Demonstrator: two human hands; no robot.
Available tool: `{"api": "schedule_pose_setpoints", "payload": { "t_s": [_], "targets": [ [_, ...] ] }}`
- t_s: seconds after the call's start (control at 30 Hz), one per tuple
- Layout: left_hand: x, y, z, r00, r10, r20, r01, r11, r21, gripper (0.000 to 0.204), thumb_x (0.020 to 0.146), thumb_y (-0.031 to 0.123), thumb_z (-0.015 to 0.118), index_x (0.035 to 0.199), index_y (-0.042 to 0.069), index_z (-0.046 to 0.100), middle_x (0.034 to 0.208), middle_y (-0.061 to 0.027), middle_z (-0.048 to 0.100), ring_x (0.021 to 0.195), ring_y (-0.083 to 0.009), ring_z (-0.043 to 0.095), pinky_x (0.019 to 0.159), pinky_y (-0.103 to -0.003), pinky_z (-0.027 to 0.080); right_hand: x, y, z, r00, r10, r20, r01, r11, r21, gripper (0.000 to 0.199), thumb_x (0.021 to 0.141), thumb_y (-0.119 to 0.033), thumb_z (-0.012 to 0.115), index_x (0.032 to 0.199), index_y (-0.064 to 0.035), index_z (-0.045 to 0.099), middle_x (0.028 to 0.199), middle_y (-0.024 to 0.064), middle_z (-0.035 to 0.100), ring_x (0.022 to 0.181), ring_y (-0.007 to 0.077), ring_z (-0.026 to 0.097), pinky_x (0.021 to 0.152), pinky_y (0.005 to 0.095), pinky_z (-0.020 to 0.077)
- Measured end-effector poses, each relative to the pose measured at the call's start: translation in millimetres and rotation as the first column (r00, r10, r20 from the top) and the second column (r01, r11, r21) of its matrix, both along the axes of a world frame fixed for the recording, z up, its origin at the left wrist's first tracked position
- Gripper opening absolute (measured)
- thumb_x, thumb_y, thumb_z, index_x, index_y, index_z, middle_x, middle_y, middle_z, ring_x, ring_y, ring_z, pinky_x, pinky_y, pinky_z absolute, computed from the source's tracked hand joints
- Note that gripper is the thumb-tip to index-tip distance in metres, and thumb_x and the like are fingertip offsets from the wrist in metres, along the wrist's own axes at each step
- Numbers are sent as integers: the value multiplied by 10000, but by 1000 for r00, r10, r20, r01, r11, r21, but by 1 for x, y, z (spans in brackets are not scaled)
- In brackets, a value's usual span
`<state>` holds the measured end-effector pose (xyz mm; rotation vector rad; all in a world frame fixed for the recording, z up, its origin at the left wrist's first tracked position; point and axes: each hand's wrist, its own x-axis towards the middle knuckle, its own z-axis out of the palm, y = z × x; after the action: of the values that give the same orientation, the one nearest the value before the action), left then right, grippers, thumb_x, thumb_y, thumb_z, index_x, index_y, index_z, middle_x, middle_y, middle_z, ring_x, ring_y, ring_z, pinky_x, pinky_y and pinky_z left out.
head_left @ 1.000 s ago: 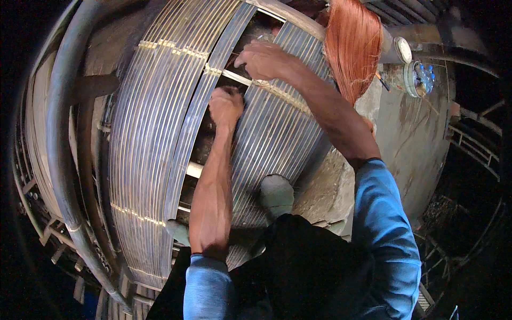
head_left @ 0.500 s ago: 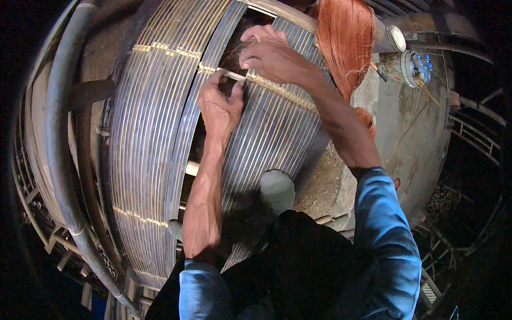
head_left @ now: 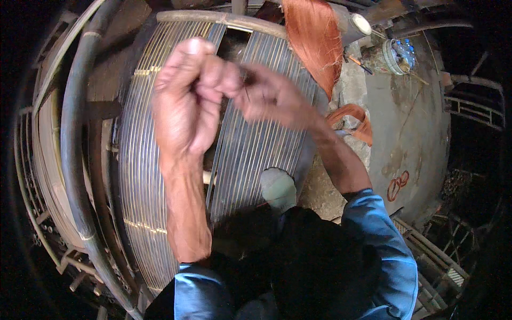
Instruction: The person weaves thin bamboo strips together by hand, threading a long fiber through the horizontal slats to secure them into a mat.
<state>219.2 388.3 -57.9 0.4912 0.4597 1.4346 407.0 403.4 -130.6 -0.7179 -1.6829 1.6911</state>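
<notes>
Raised over a panel of long narrow slats (head_left: 256, 144), my two hands come together near the top of the panel. My left hand (head_left: 186, 96) is closed, its fingers curled and thumb bent in; what they hold, if anything, is hidden. Close against it, my right hand (head_left: 277, 98) is blurred by motion with its fingers pinched together. A thin dark strand shows at its fingertips, too fine to name. Pale cross bindings tie the slats, and a dark gap runs lengthwise between two sections of the panel, partly behind my left hand and forearm.
A bundle of reddish-brown fibre (head_left: 314, 40) hangs over the panel's far right corner. More fibre (head_left: 352, 120) lies to the right. A bucket (head_left: 392, 56) with plastic bottles stands on the concrete floor (head_left: 394, 117). A thick bamboo pole (head_left: 74, 133) runs along the left.
Both hands have lifted off the slats and the cross binding, nearer to me. They now meet above the panel, the left hand closed. The view has shifted, showing more floor.
</notes>
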Motion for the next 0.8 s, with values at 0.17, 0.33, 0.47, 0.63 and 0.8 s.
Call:
{"api": "schedule_pose_setpoints", "payload": {
  "t_s": [0.17,0.33,0.47,0.63,0.8],
  "targets": [
    [-56,-2,47,961,-25,274,-32,979,201,179,1083,97,415,1148,-42,506,646,27,420,574,-83,396,529,-245,335,88,-23,-31,674,-562,479,375,820,433,334,951,-196,700,1252,-64,643,940,47,698,754,105,631,700,288,531],
    [-107,-16,40,912,116,393,-206,959,193,203,1092,102,400,1121,-37,545,642,6,406,574,-99,389,539,-233,329,253,-33,-26,146,-872,468,717,419,557,373,1020,-386,603,1117,-39,699,803,7,626,718,98,588,674,260,492],
    [-76,-13,20,977,204,68,-211,969,129,204,1080,151,466,1048,-14,582,649,19,376,612,-111,377,609,-273,332,327,-71,46,328,-801,501,945,275,-179,415,1002,-405,629,1076,0,674,706,3,573,630,106,549,561,278,503],
    [-66,-7,-2,977,191,100,-194,981,23,208,1089,163,450,1060,4,581,664,31,341,636,-103,337,649,-263,328,502,-139,133,436,-851,-291,790,517,-329,448,987,-262,657,1296,38,534,1293,169,585,1172,247,566,1008,360,489],
    [-62,-5,-14,961,274,-21,-275,961,-34,196,1083,150,456,1021,6,573,663,32,342,626,-100,340,624,-260,328,628,-225,229,-801,-576,-164,47,-332,942,505,947,-451,682,1100,29,728,983,170,758,856,320,732,734,419,571]
  ]
}}
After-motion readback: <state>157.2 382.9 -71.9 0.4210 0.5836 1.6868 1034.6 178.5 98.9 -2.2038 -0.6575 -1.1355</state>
